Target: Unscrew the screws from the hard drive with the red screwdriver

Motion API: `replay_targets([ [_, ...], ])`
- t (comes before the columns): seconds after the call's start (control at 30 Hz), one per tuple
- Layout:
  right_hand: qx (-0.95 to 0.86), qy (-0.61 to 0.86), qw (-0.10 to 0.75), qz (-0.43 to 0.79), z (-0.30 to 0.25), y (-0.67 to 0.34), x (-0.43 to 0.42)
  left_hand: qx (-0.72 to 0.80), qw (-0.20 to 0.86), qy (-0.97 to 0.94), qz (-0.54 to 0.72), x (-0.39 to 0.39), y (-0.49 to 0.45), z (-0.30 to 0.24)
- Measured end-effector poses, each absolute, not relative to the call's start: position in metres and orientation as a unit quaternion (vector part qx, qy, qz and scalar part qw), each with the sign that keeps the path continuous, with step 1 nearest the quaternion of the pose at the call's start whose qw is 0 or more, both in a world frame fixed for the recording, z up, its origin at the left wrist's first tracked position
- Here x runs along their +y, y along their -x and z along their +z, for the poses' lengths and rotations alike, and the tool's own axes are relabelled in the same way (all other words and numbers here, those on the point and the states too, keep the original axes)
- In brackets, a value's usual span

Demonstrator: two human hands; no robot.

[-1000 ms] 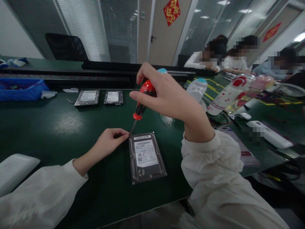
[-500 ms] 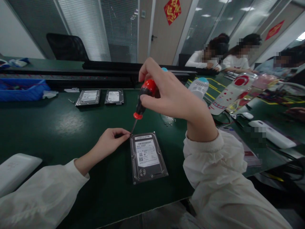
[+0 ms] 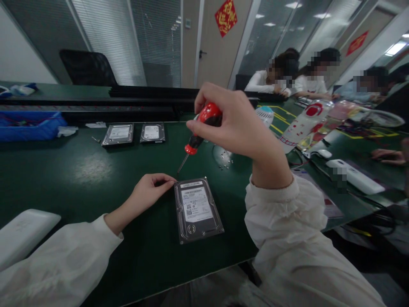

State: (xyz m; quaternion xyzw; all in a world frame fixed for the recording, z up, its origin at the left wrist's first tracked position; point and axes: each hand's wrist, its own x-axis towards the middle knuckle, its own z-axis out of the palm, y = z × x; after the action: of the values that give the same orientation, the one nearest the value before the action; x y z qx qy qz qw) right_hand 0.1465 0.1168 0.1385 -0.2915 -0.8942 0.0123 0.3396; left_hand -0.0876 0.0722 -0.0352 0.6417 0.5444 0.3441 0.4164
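Observation:
A hard drive (image 3: 198, 209) lies label side up on the green table in front of me. My right hand (image 3: 228, 121) is wrapped around the red and black handle of a screwdriver (image 3: 191, 149). The screwdriver slants down to the left, its tip just above the drive's far left corner. At that same corner, my left hand (image 3: 155, 187) has thumb and forefinger pinched together. Whatever sits between those fingertips is too small to make out.
Two more hard drives, one (image 3: 118, 134) left of the other (image 3: 152, 132), lie farther back. Several small screws (image 3: 226, 160) are scattered right of the screwdriver. A blue bin (image 3: 32, 127) stands at left, a white case (image 3: 25, 234) near my left sleeve, bottles (image 3: 305, 123) at right. Other people sit beyond.
My right hand has raised the screwdriver a little, so its tip has come up off the drive's corner. My left hand keeps its pinch there, and the view has shifted slightly.

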Motion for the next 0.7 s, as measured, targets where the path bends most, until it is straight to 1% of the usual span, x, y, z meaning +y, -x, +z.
replay_targets([
  [0.17, -0.83, 0.304, 0.466, -0.045, 0.162, -0.181, 0.095, 0.556, 0.4, -0.649, 0.33, 0.07, 0.091, -0.038],
  [0.23, -0.799, 0.359, 0.477, -0.069, 0.165, -0.199, 0.088, 0.559, 0.394, -0.654, 0.324, 0.069, 0.092, -0.039],
  [0.3, -0.766, 0.376, 0.518, -0.063, 0.16, -0.217, 0.085, 0.561, 0.385, -0.66, 0.319, 0.069, 0.092, -0.04],
  [0.33, -0.744, 0.365, 0.556, -0.069, 0.153, -0.225, 0.085, 0.563, 0.379, -0.663, 0.318, 0.07, 0.092, -0.04],
  [0.37, -0.733, 0.396, 0.549, -0.057, 0.144, -0.233, 0.084, 0.564, 0.371, -0.665, 0.318, 0.07, 0.092, -0.041],
  [0.4, -0.706, 0.393, 0.585, -0.075, 0.132, -0.241, 0.083, 0.565, 0.364, -0.669, 0.319, 0.07, 0.091, -0.041],
  [0.43, -0.681, 0.396, 0.613, -0.066, 0.118, -0.249, 0.081, 0.564, 0.357, -0.672, 0.32, 0.069, 0.09, -0.041],
  [0.5, -0.652, 0.429, 0.625, -0.031, 0.085, -0.26, 0.072, 0.562, 0.344, -0.68, 0.323, 0.068, 0.089, -0.041],
  [0.57, -0.545, 0.496, 0.669, 0.095, 0.052, -0.267, 0.058, 0.559, 0.332, -0.688, 0.323, 0.066, 0.089, -0.041],
  [0.7, -0.431, 0.509, 0.721, 0.189, 0.003, -0.267, 0.026, 0.55, 0.3, -0.71, 0.322, 0.067, 0.089, -0.034],
])
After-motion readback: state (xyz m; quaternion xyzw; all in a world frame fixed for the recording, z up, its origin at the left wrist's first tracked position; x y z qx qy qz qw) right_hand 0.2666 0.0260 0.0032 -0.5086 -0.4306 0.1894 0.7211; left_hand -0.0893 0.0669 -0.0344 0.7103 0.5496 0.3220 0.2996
